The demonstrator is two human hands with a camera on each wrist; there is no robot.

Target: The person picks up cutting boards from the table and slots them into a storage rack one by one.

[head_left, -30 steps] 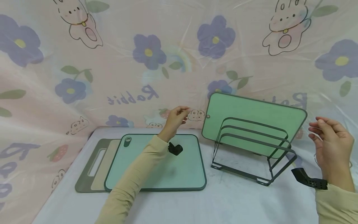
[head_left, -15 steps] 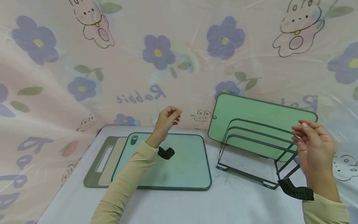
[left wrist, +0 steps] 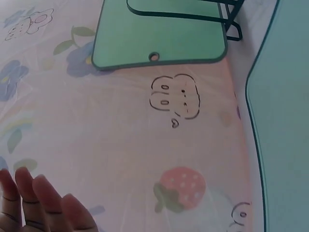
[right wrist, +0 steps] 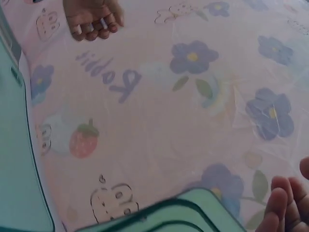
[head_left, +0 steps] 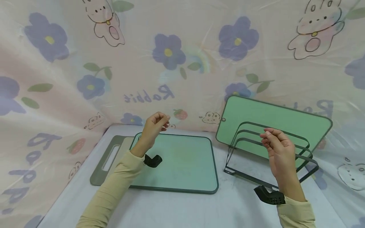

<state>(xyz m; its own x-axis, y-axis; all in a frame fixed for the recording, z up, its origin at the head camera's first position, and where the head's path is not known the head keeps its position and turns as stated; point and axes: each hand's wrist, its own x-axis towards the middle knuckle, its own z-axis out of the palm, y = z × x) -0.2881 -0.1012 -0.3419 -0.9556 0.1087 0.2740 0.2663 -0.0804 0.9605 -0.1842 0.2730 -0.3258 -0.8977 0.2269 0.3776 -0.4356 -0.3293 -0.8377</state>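
Observation:
My left hand [head_left: 153,129] hovers over the upper left part of a pale teal cutting board [head_left: 182,161], fingers loosely bent and holding nothing. That board lies flat and overlaps a grey-and-beige cutting board [head_left: 102,172] with a slot handle. My right hand [head_left: 280,150] is raised in front of a dark wire rack [head_left: 251,180], its fingers relaxed around nothing. A green cutting board [head_left: 265,110] stands tilted at the rack's rear. In the left wrist view, the green board's small corner hole [left wrist: 154,56] shows. My right hand and forearm hide part of the rack.
A white cloth [head_left: 182,210] covers the table. Behind and to the left hangs a pink curtain [head_left: 137,79] printed with flowers and rabbits, close to the table's back edge. Black camera mounts [head_left: 269,195] sit at both wrists.
My right hand has moved left, from beside the rack to in front of it. My left hand has drawn left and a little lower over the teal board. The view has turned slightly left.

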